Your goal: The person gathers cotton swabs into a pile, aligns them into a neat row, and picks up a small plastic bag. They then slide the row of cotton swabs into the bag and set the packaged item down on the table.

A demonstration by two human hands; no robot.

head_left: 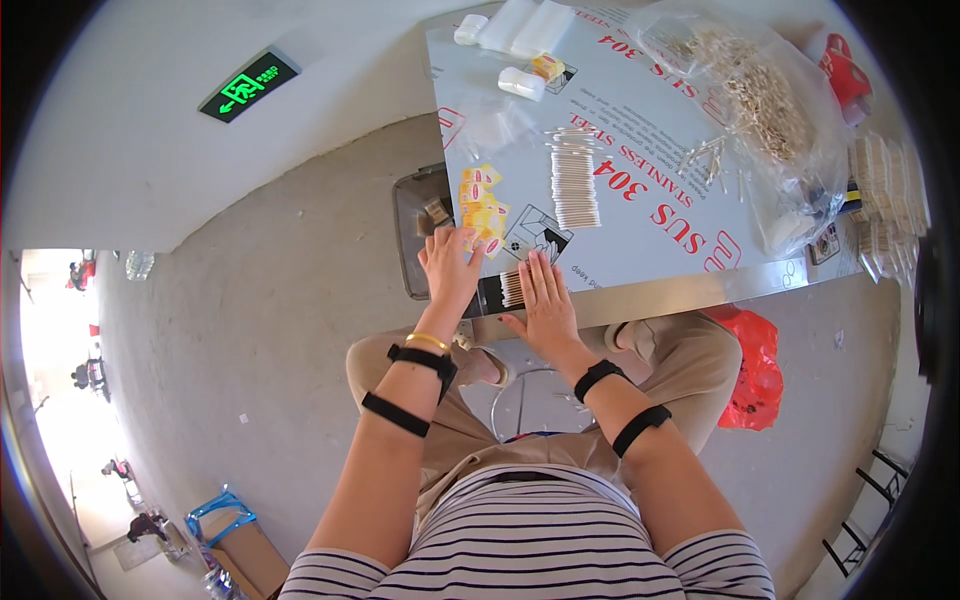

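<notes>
My left hand (450, 268) reaches over the table's near left corner, its fingertips on the lower end of a pile of yellow-and-white paper labels (480, 200). Its thumb is apart from the fingers, and no label shows lifted in it. My right hand (546, 305) lies with fingers stretched out over the side of a small bunch of cotton swabs (511, 289), covering part of it. These swabs sit at the table's edge on a black holder (488, 297). Beyond my right hand, a neat row of cotton swabs (574, 188) lies on the table.
A big clear bag (770, 110) of loose swabs spreads over the right side of the steel-topped table (650, 130). Packed swab bundles (885, 200) stand at the far right. Clear plastic sleeves (520, 28) lie at the back. A dark bin (408, 215) stands below the left edge.
</notes>
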